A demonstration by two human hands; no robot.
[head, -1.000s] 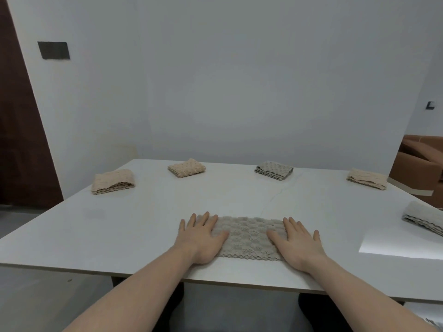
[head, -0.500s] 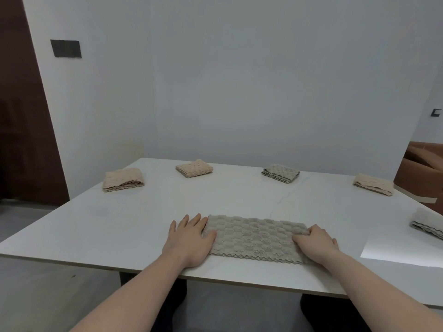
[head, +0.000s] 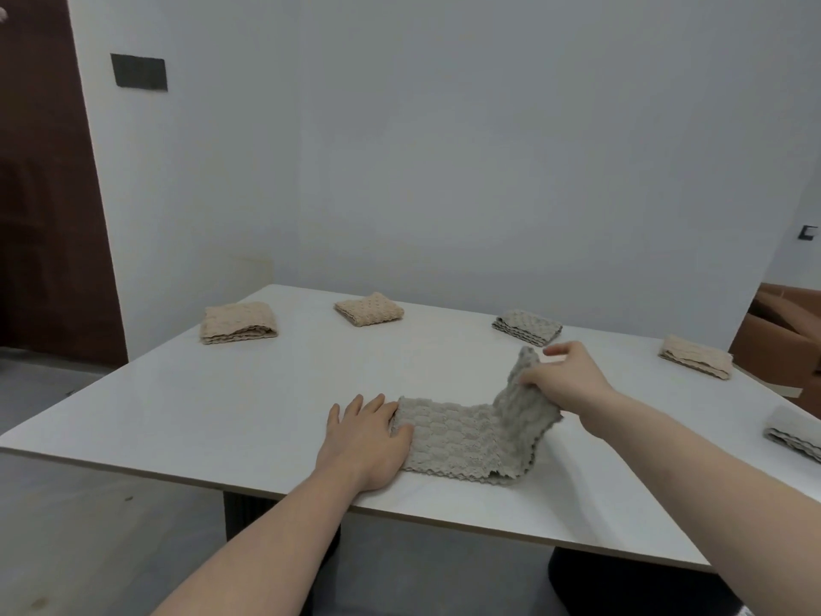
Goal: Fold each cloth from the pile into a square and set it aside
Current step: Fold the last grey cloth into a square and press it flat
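Note:
A grey textured cloth [head: 453, 442], folded into a long strip, lies near the front edge of the white table [head: 249, 406]. My left hand [head: 366, 437] lies flat with straight fingers on the strip's left end. My right hand [head: 564, 377] pinches the right end and holds it raised above the table, so the strip bends upward there.
Folded cloths lie around the table: a beige one [head: 238, 323] at the far left, a tan one [head: 369, 309] and a grey one [head: 527, 326] at the back, a beige one [head: 696, 362] and a grey one [head: 795, 431] on the right. A brown box [head: 782, 344] stands beyond the right edge.
My right hand gripped the strip's right end and lifted it up and leftward. My left hand slid to the left end and stays flat on it. The camera moved closer.

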